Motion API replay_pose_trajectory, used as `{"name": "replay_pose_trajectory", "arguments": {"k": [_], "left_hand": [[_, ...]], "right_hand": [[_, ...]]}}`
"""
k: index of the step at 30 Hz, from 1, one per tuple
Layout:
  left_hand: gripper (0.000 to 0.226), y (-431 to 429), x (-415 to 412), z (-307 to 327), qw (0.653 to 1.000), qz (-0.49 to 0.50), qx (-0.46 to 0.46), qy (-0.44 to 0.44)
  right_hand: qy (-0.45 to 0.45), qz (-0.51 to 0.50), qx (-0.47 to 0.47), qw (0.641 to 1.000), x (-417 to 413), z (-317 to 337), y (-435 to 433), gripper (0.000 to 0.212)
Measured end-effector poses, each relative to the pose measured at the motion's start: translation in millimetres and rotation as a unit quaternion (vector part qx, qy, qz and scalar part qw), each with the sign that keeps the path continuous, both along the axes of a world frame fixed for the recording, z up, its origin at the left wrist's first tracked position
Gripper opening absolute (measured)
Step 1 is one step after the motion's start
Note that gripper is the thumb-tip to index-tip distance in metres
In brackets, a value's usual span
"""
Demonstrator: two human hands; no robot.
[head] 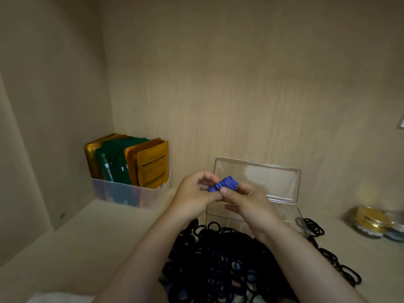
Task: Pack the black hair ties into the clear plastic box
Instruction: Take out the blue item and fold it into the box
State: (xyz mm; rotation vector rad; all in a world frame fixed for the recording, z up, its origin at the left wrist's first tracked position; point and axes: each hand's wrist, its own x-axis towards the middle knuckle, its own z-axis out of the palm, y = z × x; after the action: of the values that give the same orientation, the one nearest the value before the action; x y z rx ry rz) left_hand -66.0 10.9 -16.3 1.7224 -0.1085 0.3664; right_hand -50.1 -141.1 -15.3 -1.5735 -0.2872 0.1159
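**Q:** Head view: what do the task's things look like?

**A:** The black hair ties are thin elastic loops, heaped in a dense tangled pile on a pale shelf, at the bottom centre of the frame. A looser string of them trails off to the right. The clear plastic box sits just behind the pile. It is shallow and rectangular, and its hinged lid stands open, leaning towards the wooden back wall. Whether any ties lie inside the box cannot be told.

**Q:** Where are the hands relative to the ties and the box?

**A:** Both hands are raised above the far edge of the pile, in front of the open lid, and touch neither the pile nor the box. The forearms cross over the heap of ties.

**Q:** What are the hands doing?

**A:** The left hand and right hand meet fingertip to fingertip. Together they pinch a small purple-blue folded piece with pale stripes, which looks like cloth or plastic; what it is cannot be told. The fingers of each hand are curled closed around it, thumbs pressed in. Neither hand has hold of a black tie.

**Q:** What else is on the shelf?

**A:** At the left, a frosted bin has gold, green and orange packets upright in it. At the far right stand small round jars, one with a gold lid.
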Motion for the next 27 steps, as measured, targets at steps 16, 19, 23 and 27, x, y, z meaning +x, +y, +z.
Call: {"name": "replay_pose_trajectory", "arguments": {"k": [16, 19, 23, 27], "left_hand": [[0.019, 32.0, 8.6, -54.5, 0.991, 0.045, 0.113, 0.062], [0.019, 25.8, 6.4, -55.4, 0.992, 0.006, 0.111, 0.058], [0.027, 21.2, 5.1, -55.0, 0.990, -0.008, 0.126, 0.059], [0.030, 23.9, 5.0, -58.8, 0.991, -0.022, 0.110, 0.067]], "right_hand": [[0.057, 0.028, -0.540, 0.839, 43.4, 38.2, 52.6, 0.027], [0.059, 0.045, -0.588, 0.806, 42.5, 39.3, 62.8, 0.026], [0.006, 0.016, -0.599, 0.800, 43.0, 32.8, 62.3, 0.028], [-0.112, -0.015, -0.574, 0.811, 35.7, 19.8, 47.2, 0.033]]}}
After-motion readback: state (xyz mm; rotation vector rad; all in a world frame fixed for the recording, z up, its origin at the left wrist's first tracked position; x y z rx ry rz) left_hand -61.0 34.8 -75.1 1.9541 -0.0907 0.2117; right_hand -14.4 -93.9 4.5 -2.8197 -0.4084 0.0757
